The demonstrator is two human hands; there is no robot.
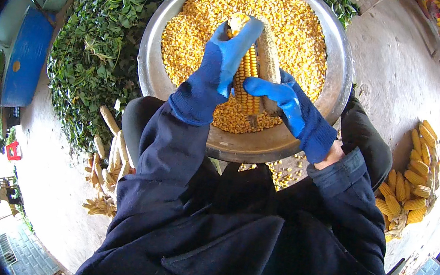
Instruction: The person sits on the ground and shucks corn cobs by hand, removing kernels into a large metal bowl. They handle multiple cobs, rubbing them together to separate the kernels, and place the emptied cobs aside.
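A wide metal basin (347, 70) full of loose corn kernels (201, 24) stands between my knees. Above it my left hand (230, 52), in a blue coated glove, grips the upper end of a yellow corn cob (248, 71) that still bears rows of kernels. Against the cob's right side lies a long pale piece (269, 53), apparently a stripped cob. My right hand (286, 98), gloved alike, holds the lower end of both, its thumb lying across the kernels. The right fingers are mostly hidden behind the pale piece.
Leafy green vines (100, 40) are heaped at the left, with stripped cobs (117, 149) and husks below. Yellow cobs (417, 178) are piled on the floor at right. A blue container (28, 58) and a red stool (13, 151) stand far left. Kernels lie under the basin.
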